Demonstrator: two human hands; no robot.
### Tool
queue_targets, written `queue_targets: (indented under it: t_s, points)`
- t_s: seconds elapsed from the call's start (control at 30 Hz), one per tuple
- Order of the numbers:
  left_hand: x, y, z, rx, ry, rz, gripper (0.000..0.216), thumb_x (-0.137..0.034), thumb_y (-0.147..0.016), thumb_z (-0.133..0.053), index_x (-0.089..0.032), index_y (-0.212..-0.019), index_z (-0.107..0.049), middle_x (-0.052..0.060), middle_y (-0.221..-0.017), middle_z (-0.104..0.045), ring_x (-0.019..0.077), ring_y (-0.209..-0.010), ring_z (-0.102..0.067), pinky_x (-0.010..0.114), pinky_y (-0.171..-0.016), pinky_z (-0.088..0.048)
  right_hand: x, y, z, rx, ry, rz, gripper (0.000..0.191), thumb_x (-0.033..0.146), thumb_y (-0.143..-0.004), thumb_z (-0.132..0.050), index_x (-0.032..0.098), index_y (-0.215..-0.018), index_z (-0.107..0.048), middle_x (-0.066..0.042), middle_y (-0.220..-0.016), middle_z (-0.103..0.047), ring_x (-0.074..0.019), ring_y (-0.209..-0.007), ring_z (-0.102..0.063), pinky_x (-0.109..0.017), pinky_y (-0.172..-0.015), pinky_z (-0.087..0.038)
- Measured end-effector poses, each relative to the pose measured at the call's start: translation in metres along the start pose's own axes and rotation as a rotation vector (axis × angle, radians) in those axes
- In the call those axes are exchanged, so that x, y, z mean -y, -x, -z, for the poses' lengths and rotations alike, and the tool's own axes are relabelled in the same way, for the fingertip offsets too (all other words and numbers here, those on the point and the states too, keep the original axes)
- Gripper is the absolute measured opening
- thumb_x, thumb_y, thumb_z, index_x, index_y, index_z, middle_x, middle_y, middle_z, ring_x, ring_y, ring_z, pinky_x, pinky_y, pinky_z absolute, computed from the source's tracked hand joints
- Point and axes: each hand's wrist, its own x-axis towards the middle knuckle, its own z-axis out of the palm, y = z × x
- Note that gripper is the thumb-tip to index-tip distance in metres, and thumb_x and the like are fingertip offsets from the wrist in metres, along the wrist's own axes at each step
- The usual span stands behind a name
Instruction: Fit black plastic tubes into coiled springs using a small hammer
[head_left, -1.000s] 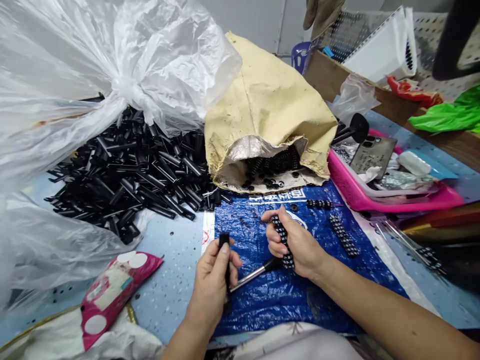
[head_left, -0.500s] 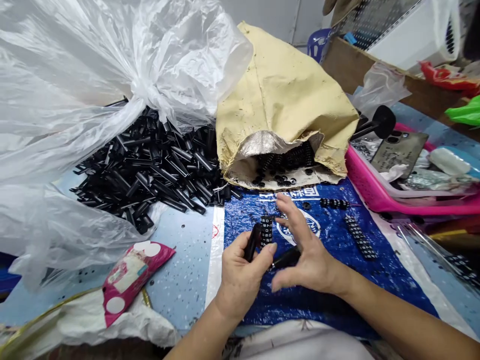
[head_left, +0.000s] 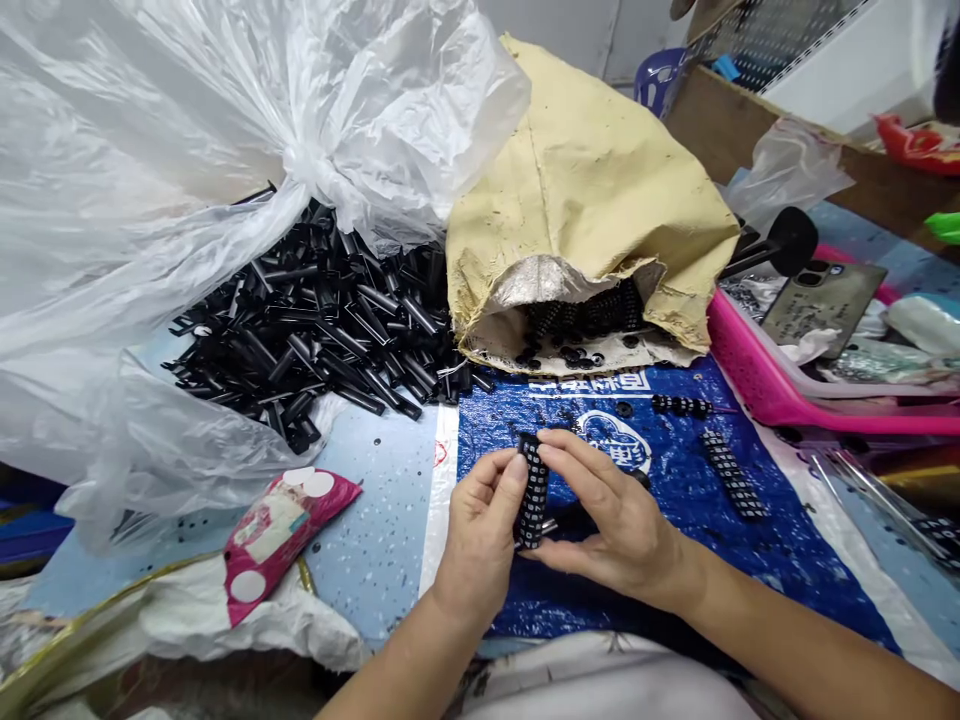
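In my head view, the right hand, which half a second ago stood apart with fingers spread, has now come to the number stick, so I judge that the work passes from one-handed holding to careful handling with both hands. The left hand pinches the stick under its thumb, while the right fingers are wide, touching near both ends; whether a black piece is behind it, I cannot tell. The stick is above the blue sheet, its long axis nearly upright in my view, the top end pointing away from the body.
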Motion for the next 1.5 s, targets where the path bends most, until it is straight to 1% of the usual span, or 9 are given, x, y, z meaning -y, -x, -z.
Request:
queue_targets:
  t_s: [0.2, 0.33, 0.47, 0.6, 0.7, 0.9, 1.07, 1.33, 1.5]
  points:
    - [-0.003, -0.001, 0.014, 0.081, 0.095, 0.189, 0.033, -0.043, -0.079, -0.079, -0.018, -0.099, -0.075, 0.005, -0.085, -0.073, 0.017, -0.076, -0.066, 0.029, -0.073, -0.052, -0.002, 0.005, -0.006, 0.077, 0.028, -0.01, 0.088, 0.036, -0.089, -0.073, 0.016, -0.158, -0.022, -0.021, -0.148, -0.046, -0.03, -0.139, -0.046, -0.047, -0.112, -0.048]
    - [0.002, -0.005, 0.038, -0.002, -0.052, 0.063, 0.028, -0.038, -0.075, -0.082, -0.018, -0.093, -0.073, 0.004, -0.087, -0.073, 0.0152, -0.077, -0.065, 0.026, -0.073, -0.05, -0.006, 0.017, -0.007, 0.164, 0.044, -0.034, 0.095, 0.055, -0.087, -0.068, 0.01, -0.156, -0.023, -0.024, -0.144, -0.049, -0.0353, -0.14, -0.043, -0.056, -0.112, -0.045]
    - [0.001, -0.01, 0.078, -0.069, -0.589, -0.172, 0.021, -0.034, -0.081, -0.073, -0.02, -0.096, -0.075, 0.004, -0.091, -0.074, 0.0182, -0.082, -0.064, 0.03, -0.077, -0.048, -0.01, 0.038, -0.008, 0.344, 0.124, -0.058, 0.025, 0.026, -0.099, -0.056, 0.016, -0.121, -0.059, -0.012, -0.106, -0.067, -0.0273, -0.1, -0.064, -0.046, -0.084, -0.057]
    - [-0.009, -0.014, 0.101, 0.024, -1.033, -0.171, 0.012, -0.028, -0.077, -0.073, -0.019, -0.086, -0.076, 0.003, -0.082, -0.069, 0.0195, -0.08, -0.061, 0.031, -0.074, -0.043, -0.007, 0.038, -0.005, 0.243, 0.08, -0.113, 0.015, 0.015, -0.099, -0.051, 0.016, -0.112, -0.058, -0.006, -0.087, -0.062, -0.0183, -0.075, -0.059, -0.032, -0.067, -0.052]
    - [-0.012, -0.017, 0.103, 0.124, -1.053, -0.051, 0.016, -0.033, -0.074, -0.076, -0.019, -0.08, -0.073, 0.0, -0.074, -0.062, 0.0164, -0.07, -0.055, 0.028, -0.064, -0.038, -0.005, 0.024, -0.006, 0.083, 0.031, -0.137, 0.025, 0.01, -0.099, -0.048, 0.016, -0.122, -0.054, -0.005, -0.087, -0.061, -0.0159, -0.073, -0.059, -0.028, -0.066, -0.051]
    - [-0.008, -0.027, 0.105, 0.207, -0.95, 0.036, 0.024, -0.039, -0.071, -0.076, -0.018, -0.078, -0.068, -0.004, -0.064, -0.053, 0.013, -0.061, -0.046, 0.025, -0.056, -0.031, -0.004, 0.007, -0.015, 0.257, 0.234, -0.101, 0.017, 0.018, -0.101, -0.049, 0.016, -0.115, -0.06, -0.003, -0.077, -0.058, -0.0162, -0.064, -0.056, -0.029, -0.058, -0.047]
    - [-0.014, -0.04, 0.108, 0.288, -0.985, 0.104, 0.035, -0.043, -0.062, -0.081, -0.019, -0.067, -0.057, -0.006, -0.059, -0.047, 0.0116, -0.057, -0.039, 0.025, -0.053, -0.027, 0.01, 0.002, -0.015, 0.13, -0.052, 0.049, 0.027, 0.015, -0.101, -0.045, 0.014, -0.127, -0.053, -0.006, -0.087, -0.065, -0.0168, -0.076, -0.061, -0.028, -0.067, -0.05]
    - [-0.029, -0.033, 0.097, 0.281, -1.196, 0.049, 0.023, -0.031, -0.07, -0.072, -0.019, -0.069, -0.052, -0.005, -0.063, -0.047, 0.0122, -0.059, -0.039, 0.027, -0.055, -0.025, 0.014, 0.017, -0.021, 0.556, 0.1, 0.109, 0.02, 0.026, -0.103, -0.046, 0.017, -0.104, -0.065, -0.001, -0.074, -0.056, -0.0162, -0.062, -0.052, -0.032, -0.058, -0.039]
    - [-0.09, -0.001, 0.151, 0.687, -1.112, 0.431, 0.03, -0.039, -0.064, -0.082, -0.019, -0.074, -0.062, -0.006, -0.062, -0.049, 0.0119, -0.058, -0.042, 0.024, -0.052, -0.029, -0.009, 0.028, -0.002, 0.49, 0.063, 0.082, 0.019, 0.024, -0.102, -0.049, 0.016, -0.107, -0.065, -0.003, -0.077, -0.057, -0.016, -0.067, -0.052, -0.031, -0.062, -0.038]
